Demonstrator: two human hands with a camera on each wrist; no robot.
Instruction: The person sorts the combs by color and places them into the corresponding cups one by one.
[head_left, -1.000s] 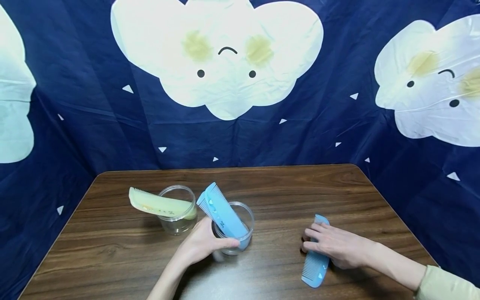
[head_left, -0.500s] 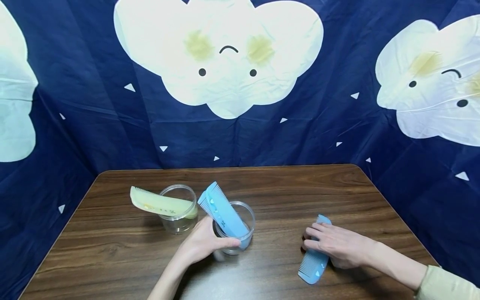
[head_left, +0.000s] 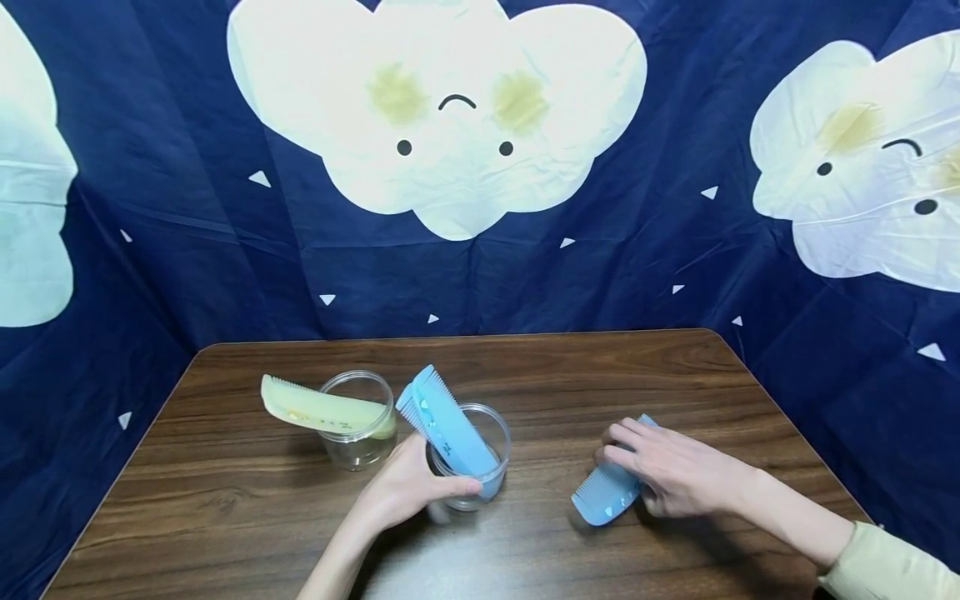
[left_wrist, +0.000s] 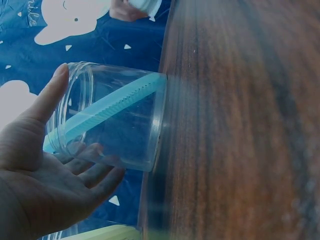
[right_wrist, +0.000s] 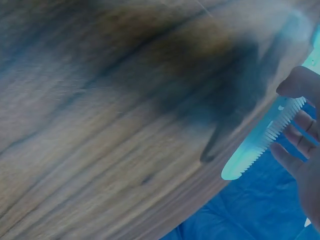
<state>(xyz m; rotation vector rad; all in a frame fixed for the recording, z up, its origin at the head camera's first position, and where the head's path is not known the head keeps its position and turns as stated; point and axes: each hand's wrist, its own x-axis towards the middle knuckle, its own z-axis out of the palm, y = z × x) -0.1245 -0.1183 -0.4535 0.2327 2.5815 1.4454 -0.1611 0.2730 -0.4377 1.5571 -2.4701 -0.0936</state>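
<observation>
My left hand (head_left: 401,487) holds a clear plastic jar (left_wrist: 125,145), the thumb at its rim and the fingers along its side. Two overlapping light blue combs (head_left: 453,429) lean in this jar, their upper ends sticking out toward the back left. On the right, my right hand (head_left: 678,471) grips another blue comb (head_left: 606,496) by its middle, raised over the wooden table. In the right wrist view the thumb lies on one face of that comb, the fingers behind its toothed edge.
A second clear jar (head_left: 352,455) stands left of the first, with a pale green comb (head_left: 322,410) leaning out to the left. Behind the brown wooden table (head_left: 570,383) hangs a dark blue cloth (head_left: 480,287) with white clouds.
My right hand has lifted its blue comb from the table, and the comb's lower end has swung left and toward the back. The left hand and both jars have stayed in place.
</observation>
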